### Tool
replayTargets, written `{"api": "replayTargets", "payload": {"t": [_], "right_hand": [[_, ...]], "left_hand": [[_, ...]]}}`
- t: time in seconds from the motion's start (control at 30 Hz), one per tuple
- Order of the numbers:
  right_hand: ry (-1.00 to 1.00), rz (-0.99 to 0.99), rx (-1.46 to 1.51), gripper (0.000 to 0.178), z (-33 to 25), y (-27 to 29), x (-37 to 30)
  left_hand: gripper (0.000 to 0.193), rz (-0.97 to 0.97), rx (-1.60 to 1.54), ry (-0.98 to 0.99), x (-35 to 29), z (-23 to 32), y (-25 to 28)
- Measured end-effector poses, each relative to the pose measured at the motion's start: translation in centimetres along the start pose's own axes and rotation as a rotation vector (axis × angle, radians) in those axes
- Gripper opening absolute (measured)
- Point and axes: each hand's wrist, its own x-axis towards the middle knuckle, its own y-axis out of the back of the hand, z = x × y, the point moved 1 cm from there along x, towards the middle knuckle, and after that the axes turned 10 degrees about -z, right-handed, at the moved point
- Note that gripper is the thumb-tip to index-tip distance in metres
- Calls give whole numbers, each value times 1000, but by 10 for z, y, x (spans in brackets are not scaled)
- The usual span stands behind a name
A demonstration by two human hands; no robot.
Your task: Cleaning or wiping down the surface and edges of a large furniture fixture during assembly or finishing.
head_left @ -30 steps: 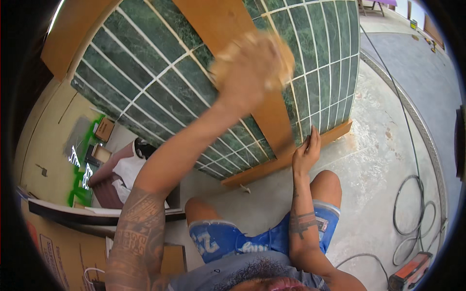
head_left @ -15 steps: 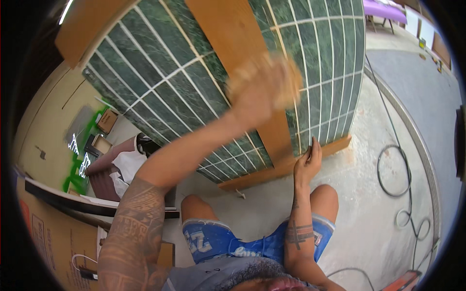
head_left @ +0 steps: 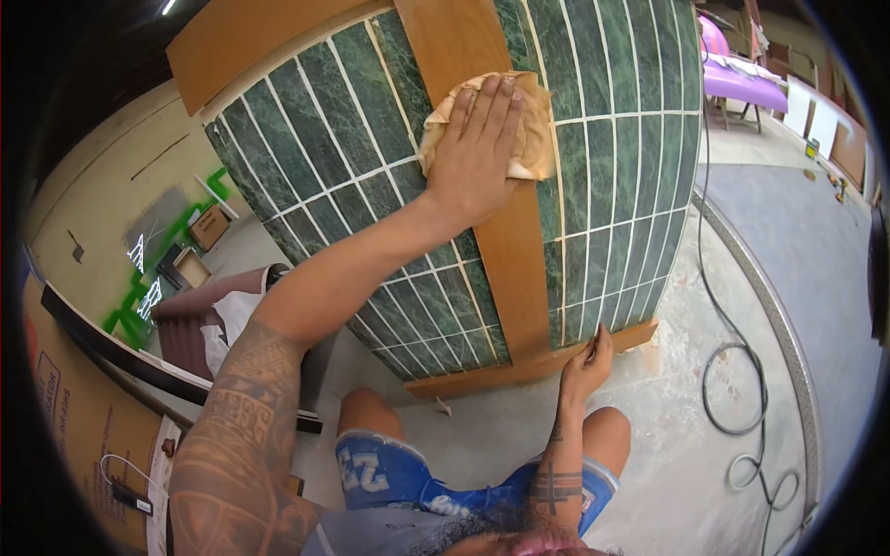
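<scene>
My left hand [head_left: 477,148] lies with fingers outstretched over a folded tan cloth [head_left: 533,139], pressing it against the panel. Beneath the cloth runs an upright brown wooden strip [head_left: 510,269], between two fields of dark green tiles [head_left: 603,167] with pale grout lines. The cloth overlaps tiles on both sides of the strip. Low on the panel, my right hand [head_left: 584,371] touches near the bottom wooden board [head_left: 621,343], its fingers pointing upward and partly extended. No object shows in it. The thumb of my left hand is hidden.
Another wooden board [head_left: 241,46] borders the panel's upper left. A black cable [head_left: 709,371] loops over the concrete floor on the right. To the left are a dark red rolled item [head_left: 195,315], a black-edged board [head_left: 120,361] and cardboard [head_left: 83,435]. A purple-covered table [head_left: 742,82] stands far right.
My left hand has slid the cloth higher along the wooden strip, and its motion blur is gone. My right hand stays by the bottom board. The whole view has shifted slightly.
</scene>
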Motion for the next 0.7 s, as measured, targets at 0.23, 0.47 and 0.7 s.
{"api": "replayTargets", "payload": {"t": [0.23,0.47,0.7], "right_hand": [[-6,-9,9,32,3,1,-2],[2,-10,18,32,-7,0,-2],[-1,-26,45,31,-7,7,-1]], "left_hand": [[93,85,160,137,59,-45,40],[93,138,203,58,67,-63,42],[86,-181,62,91,-19,11,2]]}}
